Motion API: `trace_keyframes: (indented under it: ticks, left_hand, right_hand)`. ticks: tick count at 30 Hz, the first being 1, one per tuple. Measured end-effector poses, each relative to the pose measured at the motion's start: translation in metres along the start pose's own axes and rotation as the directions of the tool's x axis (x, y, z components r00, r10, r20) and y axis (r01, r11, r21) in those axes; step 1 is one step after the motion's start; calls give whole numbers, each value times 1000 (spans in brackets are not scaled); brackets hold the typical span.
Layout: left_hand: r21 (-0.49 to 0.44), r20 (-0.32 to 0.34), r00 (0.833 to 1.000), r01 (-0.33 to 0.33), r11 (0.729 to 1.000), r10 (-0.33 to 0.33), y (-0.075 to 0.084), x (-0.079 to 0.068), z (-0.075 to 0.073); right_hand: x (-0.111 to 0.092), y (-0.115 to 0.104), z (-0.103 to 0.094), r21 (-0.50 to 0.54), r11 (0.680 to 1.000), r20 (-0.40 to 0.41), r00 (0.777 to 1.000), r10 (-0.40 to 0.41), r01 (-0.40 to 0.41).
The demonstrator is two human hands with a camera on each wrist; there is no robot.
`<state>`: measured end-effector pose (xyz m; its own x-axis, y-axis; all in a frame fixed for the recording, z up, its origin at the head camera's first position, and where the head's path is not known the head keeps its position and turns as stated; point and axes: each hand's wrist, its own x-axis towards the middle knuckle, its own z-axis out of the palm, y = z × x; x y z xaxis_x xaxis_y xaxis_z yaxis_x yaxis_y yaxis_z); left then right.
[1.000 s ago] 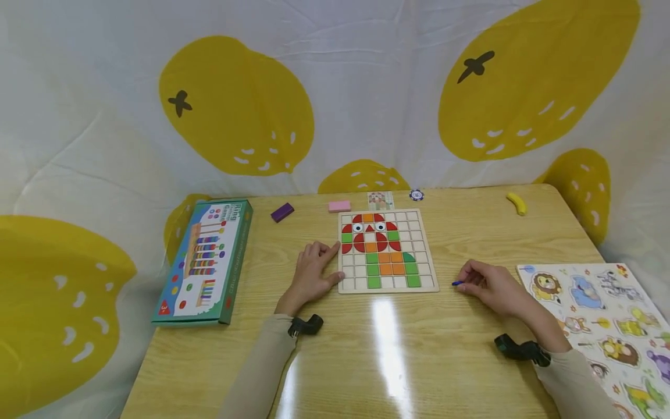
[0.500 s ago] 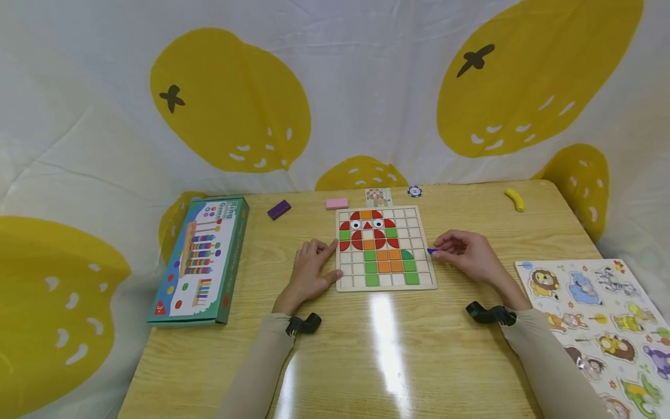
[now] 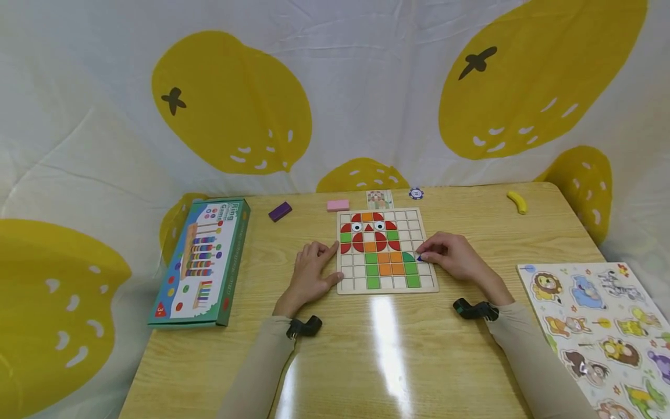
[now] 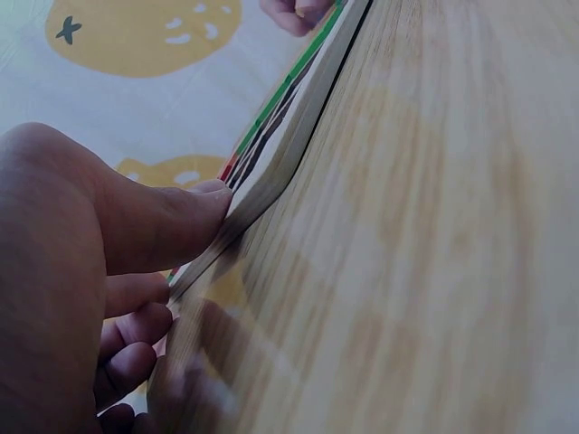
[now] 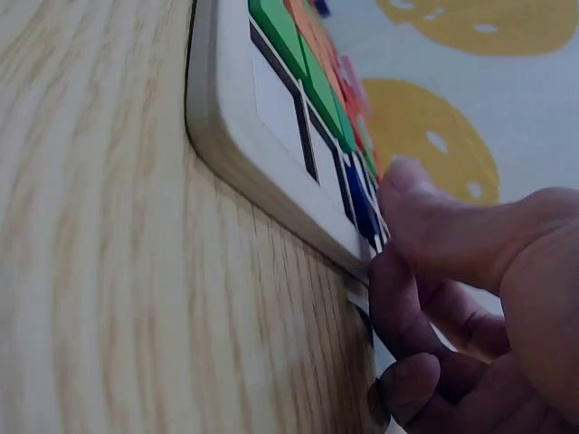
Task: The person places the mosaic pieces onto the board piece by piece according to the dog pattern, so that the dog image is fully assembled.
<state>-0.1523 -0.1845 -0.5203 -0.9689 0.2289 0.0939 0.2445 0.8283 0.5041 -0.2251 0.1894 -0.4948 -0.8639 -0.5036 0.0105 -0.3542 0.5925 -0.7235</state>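
A square wooden grid board (image 3: 430, 283) lies mid-table, with red, orange, green and white tiles forming a figure with two round eyes. My left hand (image 3: 310, 273) rests at its left side, thumb and index finger spread and touching the edge. In the left wrist view the thumb (image 4: 167, 221) presses on the board's rim. On the opposite side, my right hand (image 3: 451, 256) pinches a small blue tile (image 5: 364, 201) between thumb and fingertips. That tile sits low over the right-hand cells, beside the dark green rounded tile (image 3: 409, 257). Fingers partly cover it.
A picture card (image 3: 379, 199) touches the board's far edge. Near it are a pink block (image 3: 338, 205), a purple block (image 3: 280, 212) and a blue-white chip (image 3: 416, 194). A ring game box (image 3: 201, 262) stands left; a toy banana (image 3: 517, 202) and animal puzzle board (image 3: 591, 326) lie right.
My right hand has carried the blue tile leftward and forward, from the bare table right of the board to over its right-hand cells. The left hand has stayed at the board's left edge.
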Motion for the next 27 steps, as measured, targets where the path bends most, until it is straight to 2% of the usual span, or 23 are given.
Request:
trace_keyframes:
  ticks: [8, 17, 27]
  left_hand:
    - [-3, 2, 1000, 3, 1000, -3, 0, 1, 2]
    - [-12, -23, 1000, 8, 1000, -8, -6, 0, 3]
    - [11, 13, 999, 32, 999, -32, -6, -2, 5]
  right_hand:
    - [-6, 2, -1, 14, 1000, -2, 1000, 8, -8]
    - [-2, 6, 5, 26, 1000, 25, 1000, 1, -2]
    - [-5, 9, 8, 46, 999, 39, 999, 22, -23]
